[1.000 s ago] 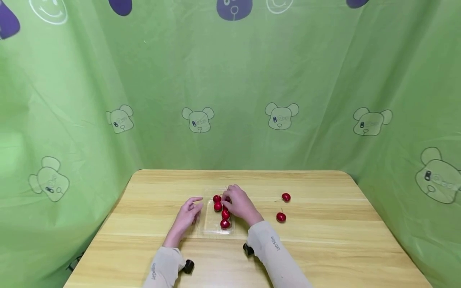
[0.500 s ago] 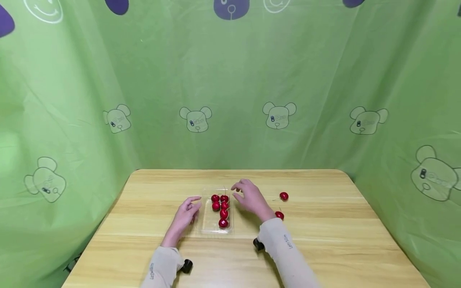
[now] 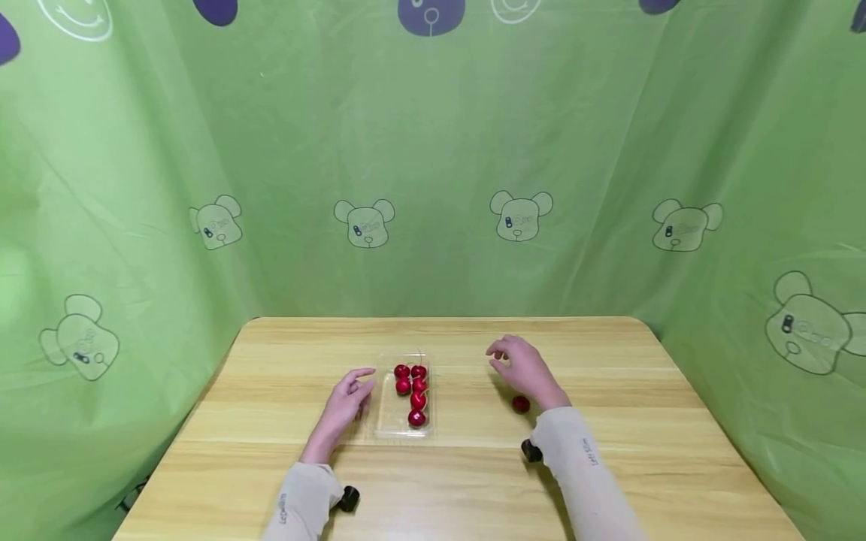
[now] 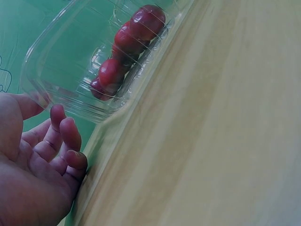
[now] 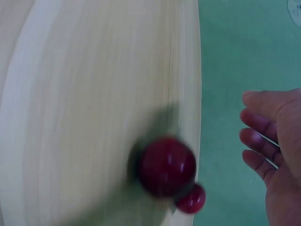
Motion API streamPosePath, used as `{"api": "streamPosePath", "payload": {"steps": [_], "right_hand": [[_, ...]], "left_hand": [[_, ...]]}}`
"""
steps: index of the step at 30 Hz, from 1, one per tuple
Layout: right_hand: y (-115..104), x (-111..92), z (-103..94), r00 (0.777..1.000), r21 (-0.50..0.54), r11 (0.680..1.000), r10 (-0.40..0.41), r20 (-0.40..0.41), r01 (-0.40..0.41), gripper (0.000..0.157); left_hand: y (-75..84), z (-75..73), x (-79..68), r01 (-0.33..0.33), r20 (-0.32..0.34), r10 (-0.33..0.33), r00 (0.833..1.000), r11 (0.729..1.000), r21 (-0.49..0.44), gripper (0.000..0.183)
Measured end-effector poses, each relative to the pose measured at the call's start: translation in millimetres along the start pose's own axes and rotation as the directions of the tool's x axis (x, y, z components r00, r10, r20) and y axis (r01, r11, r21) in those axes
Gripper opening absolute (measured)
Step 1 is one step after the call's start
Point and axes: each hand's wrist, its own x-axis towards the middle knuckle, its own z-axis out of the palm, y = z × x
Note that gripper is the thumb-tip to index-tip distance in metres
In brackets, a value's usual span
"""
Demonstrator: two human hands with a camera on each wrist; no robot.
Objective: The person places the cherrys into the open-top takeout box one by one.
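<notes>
A clear plastic container with several red cherries in it stands on the table, left of centre. My left hand is at the container's left side with loosely bent fingers. In the left wrist view a fingertip overlaps the container's near end; whether it presses there I cannot tell. My right hand hovers over the table to the right, fingers spread and nothing between them. Beneath it lies a loose cherry. The right wrist view shows a second, farther cherry, which the hand hides in the head view.
The light wooden table has rounded far corners. A green curtain with bear prints surrounds it at the back and sides. A dark wrist camera sits under the left sleeve, another under the right.
My right hand has let go of a cherry in the container and moved right, over the loose cherries. My left hand has stayed beside the container.
</notes>
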Motion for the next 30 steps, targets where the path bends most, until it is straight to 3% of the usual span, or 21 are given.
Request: {"api": "streamPosePath", "payload": {"steps": [10, 18, 30], "right_hand": [[36, -13, -7.8, 0.999, 0.023, 0.999, 0.047, 0.01, -0.047, 0.023], [52, -22, -4.6, 0.988, 0.089, 0.988, 0.116, 0.097, -0.125, 0.042], [62, -20, 2.8, 0.992, 0.009, 0.995, 0.095, 0.084, -0.096, 0.012]], "left_hand": [[0.2, -1.4, -0.2, -0.008, 0.0, 0.008, 1.0, 1.0, 0.003, 0.045], [1.6, -0.8, -0.5, 0.001, 0.005, -0.001, 1.0, 1.0, -0.007, 0.045], [0.0, 0.9, 2.9, 0.005, -0.012, -0.005, 1.0, 1.0, -0.003, 0.043]]}}
